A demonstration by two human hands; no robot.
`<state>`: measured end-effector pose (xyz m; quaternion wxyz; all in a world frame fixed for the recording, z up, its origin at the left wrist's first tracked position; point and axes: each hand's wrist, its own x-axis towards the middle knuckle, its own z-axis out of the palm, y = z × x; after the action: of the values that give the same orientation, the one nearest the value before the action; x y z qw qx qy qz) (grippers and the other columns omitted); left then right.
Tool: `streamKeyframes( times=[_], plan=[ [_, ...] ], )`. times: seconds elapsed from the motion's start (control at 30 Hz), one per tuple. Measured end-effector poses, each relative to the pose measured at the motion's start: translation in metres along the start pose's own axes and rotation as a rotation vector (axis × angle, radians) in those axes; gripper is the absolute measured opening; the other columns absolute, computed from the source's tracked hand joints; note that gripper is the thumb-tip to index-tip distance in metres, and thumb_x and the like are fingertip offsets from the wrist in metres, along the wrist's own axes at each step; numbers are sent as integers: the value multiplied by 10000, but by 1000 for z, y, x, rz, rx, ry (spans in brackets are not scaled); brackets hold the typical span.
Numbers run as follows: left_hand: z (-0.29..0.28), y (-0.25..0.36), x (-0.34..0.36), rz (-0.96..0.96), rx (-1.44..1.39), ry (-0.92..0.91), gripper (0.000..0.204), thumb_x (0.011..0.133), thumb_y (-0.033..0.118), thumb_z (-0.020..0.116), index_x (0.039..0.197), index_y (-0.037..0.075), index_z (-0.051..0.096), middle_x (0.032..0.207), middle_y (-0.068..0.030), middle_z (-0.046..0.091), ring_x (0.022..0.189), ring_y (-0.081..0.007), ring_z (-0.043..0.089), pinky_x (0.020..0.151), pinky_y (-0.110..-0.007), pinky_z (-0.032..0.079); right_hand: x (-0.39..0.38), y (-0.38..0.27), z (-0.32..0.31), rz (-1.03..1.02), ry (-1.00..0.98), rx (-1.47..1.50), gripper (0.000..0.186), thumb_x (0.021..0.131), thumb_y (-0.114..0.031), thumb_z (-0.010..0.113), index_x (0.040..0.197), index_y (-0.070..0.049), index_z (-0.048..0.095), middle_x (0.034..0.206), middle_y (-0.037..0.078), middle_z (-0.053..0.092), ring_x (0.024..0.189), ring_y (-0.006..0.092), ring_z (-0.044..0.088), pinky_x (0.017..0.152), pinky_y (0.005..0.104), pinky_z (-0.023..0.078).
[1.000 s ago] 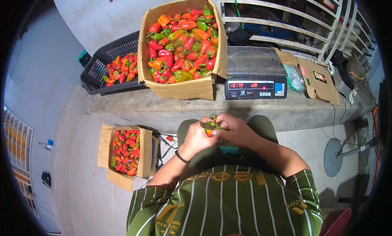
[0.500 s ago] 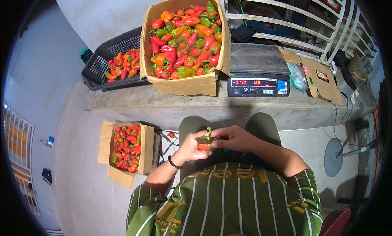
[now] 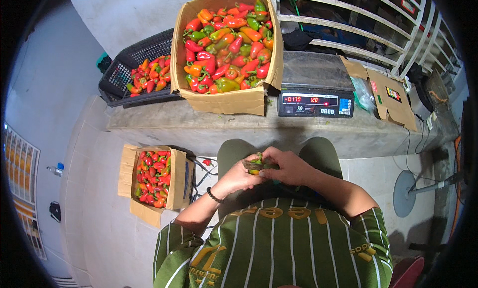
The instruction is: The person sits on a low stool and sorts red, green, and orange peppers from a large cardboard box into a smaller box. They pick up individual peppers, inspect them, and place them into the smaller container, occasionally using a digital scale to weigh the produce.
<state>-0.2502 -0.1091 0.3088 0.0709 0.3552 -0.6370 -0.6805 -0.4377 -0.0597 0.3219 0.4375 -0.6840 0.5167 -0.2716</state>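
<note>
In front of my lap a pepper (image 3: 254, 172) sits between both hands, with yellow and green showing and its green stem pointing up. My left hand (image 3: 236, 178) is closed around its left side. A dark brown, cloth-like piece (image 3: 256, 165) lies across the pepper; whether it is a rag cannot be made out. My right hand (image 3: 291, 167) closes on the right side, thumb and fingers pressed against the pepper and the dark piece. The fingers cover much of the pepper.
On the ledge stand a large carton (image 3: 224, 106) of red, orange and green peppers, a black crate (image 3: 115, 80) with more, and a digital scale (image 3: 316, 103). Left of my legs, another carton (image 3: 180, 181) of peppers sits on the floor, near cables and one loose pepper (image 3: 207, 162). A round-based stand (image 3: 406, 193) is at right.
The pepper has turned in my hands: orange skin showed below the dark piece before, yellow and green now. My right hand has shifted slightly left, closer over it.
</note>
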Motion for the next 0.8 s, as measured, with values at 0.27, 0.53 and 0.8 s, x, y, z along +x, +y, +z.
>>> streamKeyframes(
  times=[0.27,0.53,0.8],
  plan=[
    [22,-19,-3,396,63,258,240,700,83,641,900,23,523,812,2,583,754,-88,538,668,-252,444,-1,4,-2,-106,-71,184,359,826,-290,617,1074,-44,534,839,103,633,769,139,583,714,304,453],
    [-2,-51,3,225,-573,-246,251,724,79,659,924,12,522,743,10,480,580,-37,412,468,-163,303,9,-6,-7,126,-311,526,348,883,-304,553,1142,-72,538,750,8,544,640,53,460,541,217,377],
    [-4,-45,9,305,-831,-362,324,706,153,684,907,-1,481,634,-21,452,487,-55,376,409,-172,283,14,-17,-10,202,-317,512,381,872,-310,552,1166,-70,518,782,13,538,656,70,471,557,238,403]
  ],
)
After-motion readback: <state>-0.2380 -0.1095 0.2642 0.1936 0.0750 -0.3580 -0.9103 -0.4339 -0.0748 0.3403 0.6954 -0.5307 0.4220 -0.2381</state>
